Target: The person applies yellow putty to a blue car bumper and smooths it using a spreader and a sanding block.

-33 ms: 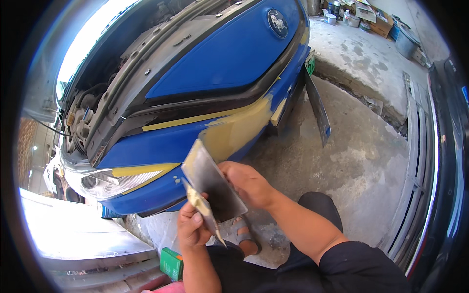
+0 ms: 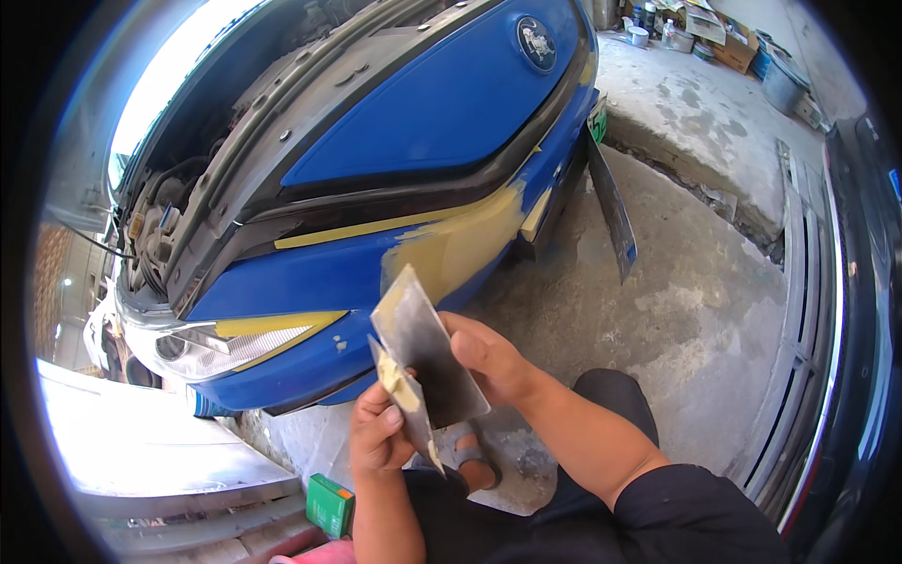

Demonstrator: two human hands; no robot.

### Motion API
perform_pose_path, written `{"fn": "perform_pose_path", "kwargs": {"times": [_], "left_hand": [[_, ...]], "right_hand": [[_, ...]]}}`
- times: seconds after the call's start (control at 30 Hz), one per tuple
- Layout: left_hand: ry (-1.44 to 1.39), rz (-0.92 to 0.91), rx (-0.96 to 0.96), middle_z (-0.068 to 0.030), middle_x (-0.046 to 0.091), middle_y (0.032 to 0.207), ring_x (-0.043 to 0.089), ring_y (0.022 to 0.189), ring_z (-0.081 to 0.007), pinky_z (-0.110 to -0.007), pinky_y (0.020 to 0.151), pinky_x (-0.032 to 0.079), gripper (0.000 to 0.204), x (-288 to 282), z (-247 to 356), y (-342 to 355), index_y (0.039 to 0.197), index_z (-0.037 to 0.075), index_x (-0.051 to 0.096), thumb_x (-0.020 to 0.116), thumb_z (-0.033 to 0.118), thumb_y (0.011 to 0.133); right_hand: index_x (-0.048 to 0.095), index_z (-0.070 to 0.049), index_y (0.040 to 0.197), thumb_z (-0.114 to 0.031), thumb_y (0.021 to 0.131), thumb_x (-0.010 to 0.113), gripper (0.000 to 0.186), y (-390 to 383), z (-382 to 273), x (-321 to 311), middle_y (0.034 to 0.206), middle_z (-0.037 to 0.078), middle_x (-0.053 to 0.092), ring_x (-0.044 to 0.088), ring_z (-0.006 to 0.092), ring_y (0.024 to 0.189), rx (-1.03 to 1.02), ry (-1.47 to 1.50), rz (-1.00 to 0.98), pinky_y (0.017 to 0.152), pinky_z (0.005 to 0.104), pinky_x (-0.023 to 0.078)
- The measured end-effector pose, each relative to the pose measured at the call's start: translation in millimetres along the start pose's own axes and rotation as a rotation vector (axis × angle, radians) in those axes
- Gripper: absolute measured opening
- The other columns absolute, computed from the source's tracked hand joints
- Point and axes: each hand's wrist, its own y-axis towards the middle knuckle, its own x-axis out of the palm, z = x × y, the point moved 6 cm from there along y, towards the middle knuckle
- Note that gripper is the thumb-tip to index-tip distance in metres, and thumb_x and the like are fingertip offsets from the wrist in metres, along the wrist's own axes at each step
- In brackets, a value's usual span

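My left hand (image 2: 376, 432) pinches a narrow metal scraper (image 2: 413, 429) with pale yellow putty along it. My right hand (image 2: 489, 362) grips a wider rectangular metal spreader (image 2: 427, 348), putty along its upper edge. The two blades meet or nearly meet, low in front of a blue car bumper (image 2: 235, 291). A broad patch of yellow-beige filler (image 2: 451, 244) covers part of the bumper above the tools, with yellow masking tape (image 2: 272, 320) around the headlight (image 2: 207, 343). My right fingertips are partly hidden behind the plate.
The car's engine bay (image 2: 169, 226) is open at left. A detached dark panel (image 2: 611, 207) hangs near the bumper. A concrete ledge (image 2: 695, 113) holds containers and cardboard (image 2: 733, 52). A dark vehicle (image 2: 860, 310) borders the right; a green box (image 2: 329, 503) sits at lower left beside a pale metal surface (image 2: 150, 432).
Both hands and their metal tools have shifted a little to the right, and the tilt of the narrow scraper has changed slightly. The car and surroundings look the same.
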Motion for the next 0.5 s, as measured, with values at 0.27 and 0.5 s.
{"fn": "perform_pose_path", "kwargs": {"times": [0.27, 0.5], "left_hand": [[0.060, 0.133, 0.140, -0.0094, 0.049, 0.135, 0.047, 0.125, -0.0238, -0.040, 0.107, 0.037, 0.048, 13, -5, 17, 0.137, 0.008, 0.041, 0.052, 0.005, 0.091], [0.054, 0.168, 0.289, -0.0106, 0.056, 0.127, 0.054, 0.116, -0.0224, -0.039, 0.102, 0.041, 0.039, 20, 5, 23, 0.131, 0.003, 0.047, 0.051, 0.001, 0.092]], "right_hand": [[0.046, -0.005, 0.133, -0.013, 0.082, 0.061, 0.053, -28, -72, -25, 0.125, 0.015, 0.053, 0.054, 0.0239, 0.112, -0.273, -0.119, 0.206, 0.095, 0.0380, 0.045], [0.065, -0.011, 0.112, -0.005, 0.066, 0.068, 0.046, -52, -86, 16, 0.127, 0.013, 0.050, 0.050, 0.0332, 0.114, -0.551, -1.636, 0.141, 0.090, 0.0415, 0.041]]}}
